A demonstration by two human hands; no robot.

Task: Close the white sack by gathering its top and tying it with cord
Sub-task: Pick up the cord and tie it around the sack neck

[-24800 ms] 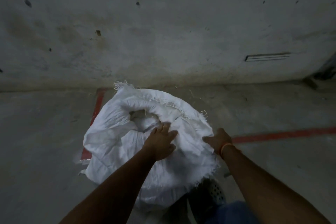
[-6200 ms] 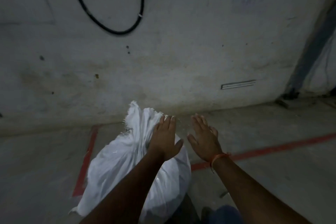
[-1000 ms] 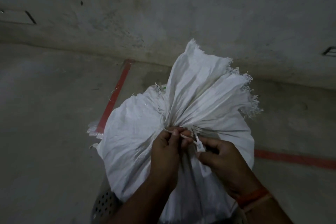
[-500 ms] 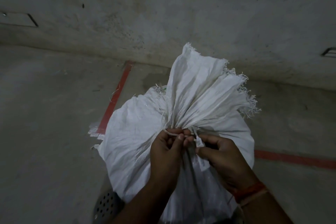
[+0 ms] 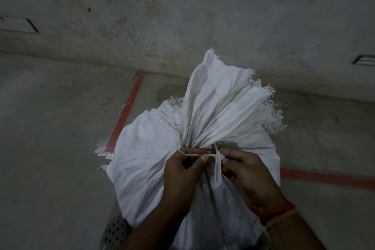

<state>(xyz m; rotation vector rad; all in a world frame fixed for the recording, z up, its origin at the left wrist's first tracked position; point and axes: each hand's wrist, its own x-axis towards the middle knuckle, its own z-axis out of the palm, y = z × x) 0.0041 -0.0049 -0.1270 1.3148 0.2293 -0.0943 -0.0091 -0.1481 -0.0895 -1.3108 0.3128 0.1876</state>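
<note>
The white sack (image 5: 154, 160) is sitting upright on the concrete floor (image 5: 50, 138), right by the grey wall (image 5: 182, 16), with a red floor line (image 5: 129, 105) running behind it on the left and another red stripe (image 5: 324, 177) off to the right. Its top (image 5: 225, 107) is already bunched into a pleated fan with a frayed edge, pinched in at the neck just above both hands. The left hand (image 5: 182, 170) has a closed grip on the thin white cord (image 5: 194, 155), thumb and fingers pinching a strand that runs sideways across the neck. The right hand (image 5: 249, 172) is closed too, fingers curled around the other end, and a flat bit of the cord hangs down between the two hands. There's an orange-red band (image 5: 278, 210) on the right wrist. Something grey and perforated (image 5: 115, 231) peeks out under the sack at the bottom, can't really tell what it is in this light.
</note>
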